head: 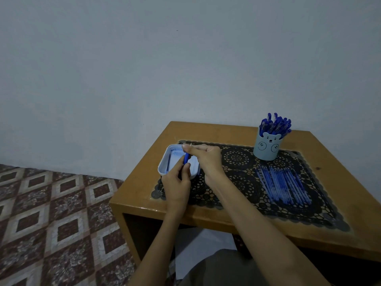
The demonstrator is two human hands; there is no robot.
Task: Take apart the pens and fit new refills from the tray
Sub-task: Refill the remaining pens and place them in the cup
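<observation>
Head view is showing both hands working above the white tray (pixel 165 162) near the table's (pixel 142 195) left edge. The left hand (pixel 177 182) is gripping the lower barrel of a blue pen (pixel 187 158) while the right hand (pixel 204 157) is pinching its upper end, probably pulling it apart there so loose parts drop into the tray. Refills (pixel 282 184) are lying side by side on the lace mat (pixel 237 159), just in front of the bear cup (pixel 266 150) holding more pens.
</observation>
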